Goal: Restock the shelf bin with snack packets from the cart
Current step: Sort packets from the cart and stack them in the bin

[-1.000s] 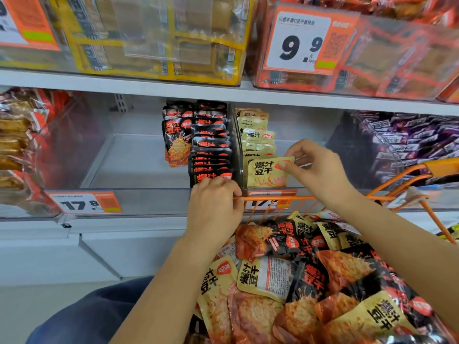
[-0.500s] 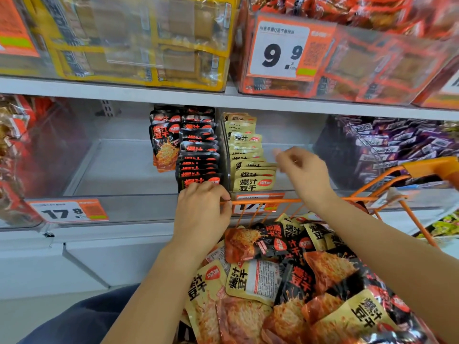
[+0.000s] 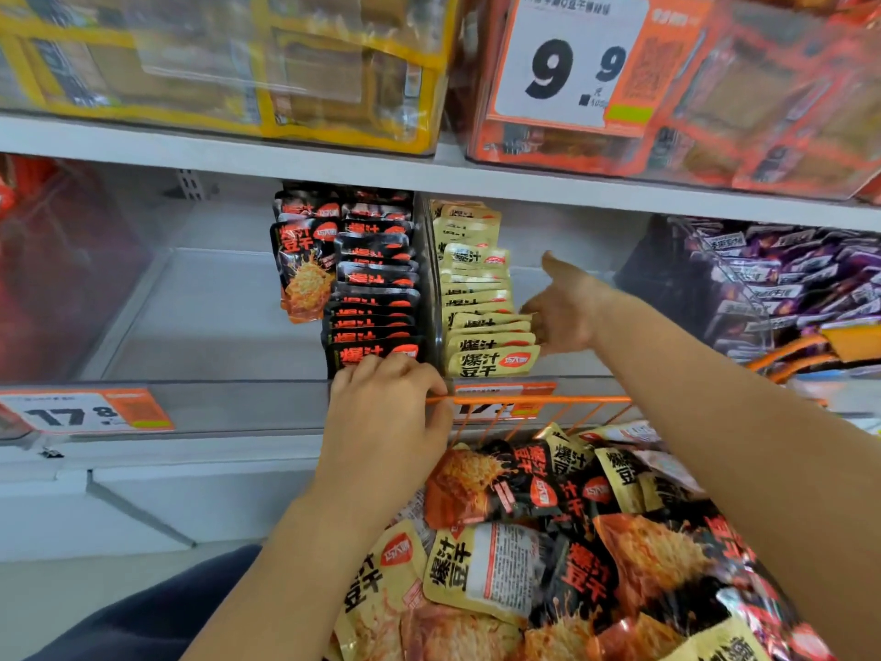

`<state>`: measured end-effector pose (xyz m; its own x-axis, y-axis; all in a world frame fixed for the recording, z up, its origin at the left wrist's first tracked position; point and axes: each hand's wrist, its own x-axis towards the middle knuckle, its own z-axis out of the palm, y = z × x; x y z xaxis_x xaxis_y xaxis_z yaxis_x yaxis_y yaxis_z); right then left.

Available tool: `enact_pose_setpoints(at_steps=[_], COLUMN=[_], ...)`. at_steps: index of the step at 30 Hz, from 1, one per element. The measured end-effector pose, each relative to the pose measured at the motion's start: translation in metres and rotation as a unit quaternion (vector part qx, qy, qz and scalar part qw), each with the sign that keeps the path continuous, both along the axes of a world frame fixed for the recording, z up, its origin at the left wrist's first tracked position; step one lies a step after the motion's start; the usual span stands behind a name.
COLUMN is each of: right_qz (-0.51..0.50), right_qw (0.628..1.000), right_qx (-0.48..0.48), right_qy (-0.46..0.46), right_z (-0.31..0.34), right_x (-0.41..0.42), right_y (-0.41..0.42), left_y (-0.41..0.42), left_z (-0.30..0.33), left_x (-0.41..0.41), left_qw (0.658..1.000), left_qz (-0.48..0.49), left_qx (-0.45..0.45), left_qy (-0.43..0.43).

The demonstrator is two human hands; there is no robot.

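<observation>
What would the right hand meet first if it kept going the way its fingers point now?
Probably the row of yellow packets. The right hand is open, fingers aimed left at that row's side, already at or near its edge; depth makes actual contact hard to judge.

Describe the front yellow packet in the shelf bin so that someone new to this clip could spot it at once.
Find the big 9.9 price sign up top, then drop to the shelf below it. Two packet rows stand side by side there, black packets left, yellow right. The front yellow packet is nearest the orange cart rim, beside the open right hand, its whole label showing.
</observation>
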<state>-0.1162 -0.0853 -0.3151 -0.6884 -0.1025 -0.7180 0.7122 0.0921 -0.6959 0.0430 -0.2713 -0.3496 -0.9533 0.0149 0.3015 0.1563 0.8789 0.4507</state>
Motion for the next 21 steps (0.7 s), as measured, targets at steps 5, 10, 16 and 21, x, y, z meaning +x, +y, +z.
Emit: enact_pose_setpoints(at_steps=[5, 10, 16, 21], right_qz=[-0.005, 0.055, 0.029, 0.068], right_qw=[0.992, 0.975, 0.976, 0.956], right_qx=[0.081, 0.129, 0.112, 0.203], right_qy=[0.099, 0.17, 0.183, 0.198], right_z=[-0.014, -0.007, -0.002, -0.006], right_x=[-0.027, -0.035, -0.04, -0.041], right_y=[-0.02, -0.039, -0.05, -0.056], left_y=[-0.001, 0.0, 0.0, 0.0], left_z=[-0.003, -0.004, -0.005, -0.004], left_x=[-0.007, -0.007, -0.007, -0.006], left_qw=[1.0, 1.0, 1.0, 0.999], left_qz=[-0.005, 0.001, 0.001, -0.008], left_qx=[0.03, 0.022, 0.018, 0.025], left_qy=[0.002, 0.014, 0.02, 0.02])
